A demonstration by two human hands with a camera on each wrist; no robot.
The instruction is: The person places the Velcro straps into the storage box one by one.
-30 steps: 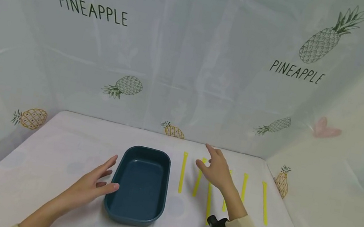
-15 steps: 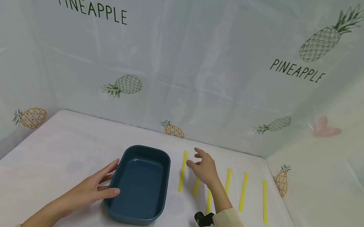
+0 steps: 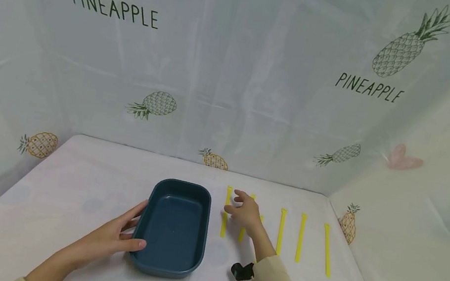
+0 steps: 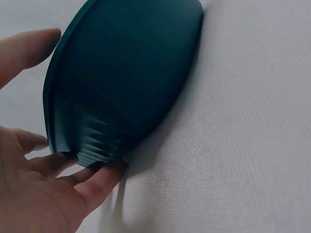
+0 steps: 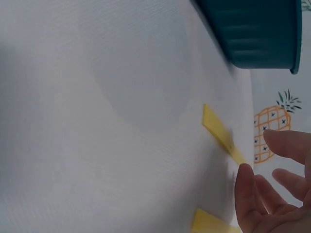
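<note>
Pineapple-print sheeting (image 3: 234,87) backs the white table (image 3: 101,174) where I see a dark blue container (image 3: 172,236) and six yellow strips (image 3: 300,239).
From my remote view, the left hand (image 3: 108,239) holds the container's left side, thumb over the rim, fingers against the outer wall. The strips lie in a row to the container's right. Over the two nearest it hovers the right hand (image 3: 247,215), thumb and fingers spread apart; I cannot tell whether a fingertip touches either strip.
</note>
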